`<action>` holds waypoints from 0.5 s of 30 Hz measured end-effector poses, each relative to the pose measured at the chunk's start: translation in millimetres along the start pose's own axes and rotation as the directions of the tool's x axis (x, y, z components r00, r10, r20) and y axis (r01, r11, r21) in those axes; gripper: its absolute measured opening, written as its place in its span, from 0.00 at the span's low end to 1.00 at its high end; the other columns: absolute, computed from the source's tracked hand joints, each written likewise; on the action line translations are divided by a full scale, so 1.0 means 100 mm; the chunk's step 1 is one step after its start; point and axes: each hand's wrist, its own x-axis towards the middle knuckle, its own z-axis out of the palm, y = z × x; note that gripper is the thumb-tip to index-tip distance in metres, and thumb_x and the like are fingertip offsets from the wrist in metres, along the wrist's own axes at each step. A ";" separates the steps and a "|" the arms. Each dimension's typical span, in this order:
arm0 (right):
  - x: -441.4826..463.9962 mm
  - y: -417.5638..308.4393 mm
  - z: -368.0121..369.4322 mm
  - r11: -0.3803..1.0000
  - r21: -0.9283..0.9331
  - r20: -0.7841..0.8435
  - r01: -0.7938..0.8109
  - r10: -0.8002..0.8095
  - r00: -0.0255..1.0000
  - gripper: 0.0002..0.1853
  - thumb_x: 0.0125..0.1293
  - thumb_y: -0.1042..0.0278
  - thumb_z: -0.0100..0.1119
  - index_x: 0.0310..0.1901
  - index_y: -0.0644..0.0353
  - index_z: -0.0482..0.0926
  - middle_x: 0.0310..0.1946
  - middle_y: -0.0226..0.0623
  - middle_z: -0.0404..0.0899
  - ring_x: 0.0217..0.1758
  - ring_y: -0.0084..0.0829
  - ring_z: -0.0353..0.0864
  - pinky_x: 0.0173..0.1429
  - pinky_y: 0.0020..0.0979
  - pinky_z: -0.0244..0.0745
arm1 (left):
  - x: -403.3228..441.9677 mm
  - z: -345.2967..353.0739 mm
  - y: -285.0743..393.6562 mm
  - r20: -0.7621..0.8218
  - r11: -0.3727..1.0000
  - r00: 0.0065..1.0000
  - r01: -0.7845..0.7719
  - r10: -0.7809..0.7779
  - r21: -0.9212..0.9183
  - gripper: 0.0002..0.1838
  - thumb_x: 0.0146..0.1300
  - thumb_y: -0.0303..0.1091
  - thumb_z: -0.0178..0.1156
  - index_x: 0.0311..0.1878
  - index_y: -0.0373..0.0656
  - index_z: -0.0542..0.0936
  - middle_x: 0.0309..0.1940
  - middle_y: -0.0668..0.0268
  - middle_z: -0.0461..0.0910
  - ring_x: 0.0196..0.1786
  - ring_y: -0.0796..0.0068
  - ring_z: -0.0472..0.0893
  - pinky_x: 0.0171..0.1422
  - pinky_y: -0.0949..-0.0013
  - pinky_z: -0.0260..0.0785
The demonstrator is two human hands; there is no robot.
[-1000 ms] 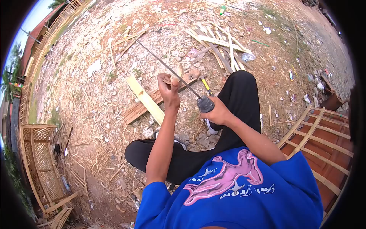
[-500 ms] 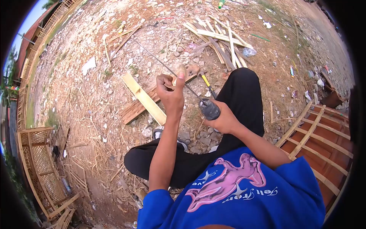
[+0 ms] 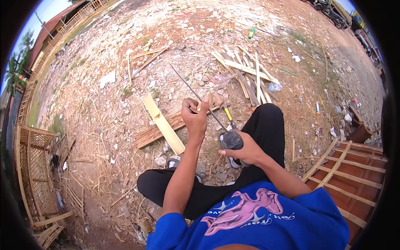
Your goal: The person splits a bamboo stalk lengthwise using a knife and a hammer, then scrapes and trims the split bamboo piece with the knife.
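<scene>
My right hand (image 3: 246, 148) is wrapped round a dark, rounded grip (image 3: 231, 140). From this grip a long thin metal rod (image 3: 186, 82) slants up and away to the left. My left hand (image 3: 195, 118) is closed beside the rod, thumb up and fingers curled; a small pale piece seems to be at its fingertips, but I cannot make out what it is. Just beyond my hands, a tool with a yellow-and-black handle (image 3: 228, 115) lies on the ground. Left of them, a pale, split bamboo-like piece (image 3: 168, 131) rests across a brown wooden plank (image 3: 151, 136).
Wooden strips (image 3: 246, 73) are piled ahead on the rubble-strewn ground. A slatted frame over reddish-brown panels (image 3: 352, 171) stands at the right. A woven lattice frame (image 3: 38, 166) stands at the left. My bent legs in black trousers (image 3: 266, 125) flank the work.
The view has tilted up, so the ground ahead sits lower in it. My right thumb now lies along the near side of the dark grip. My left hand stays closed by the rod.
</scene>
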 end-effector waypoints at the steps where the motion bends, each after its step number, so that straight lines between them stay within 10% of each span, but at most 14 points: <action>1: -0.01 -0.03 0.00 0.999 0.028 0.022 -0.045 0.045 0.999 0.23 0.53 0.62 0.76 0.45 0.64 0.77 0.30 0.28 0.78 0.34 0.20 0.76 0.42 0.27 0.74 | 0.00 -0.02 -0.01 -0.002 1.000 1.000 -0.001 0.001 0.025 0.23 0.60 0.33 0.72 0.31 0.47 0.61 0.30 0.73 0.60 0.33 0.82 0.59 0.39 0.76 0.56; 15: 0.14 0.01 0.04 1.000 0.019 -0.038 -0.016 0.017 0.999 0.24 0.55 0.58 0.77 0.46 0.63 0.77 0.31 0.26 0.78 0.32 0.19 0.74 0.39 0.25 0.72 | 0.01 0.03 -0.03 0.020 0.999 0.999 0.028 -0.028 0.037 0.26 0.58 0.40 0.75 0.42 0.43 0.63 0.39 0.68 0.63 0.41 0.78 0.65 0.48 0.74 0.64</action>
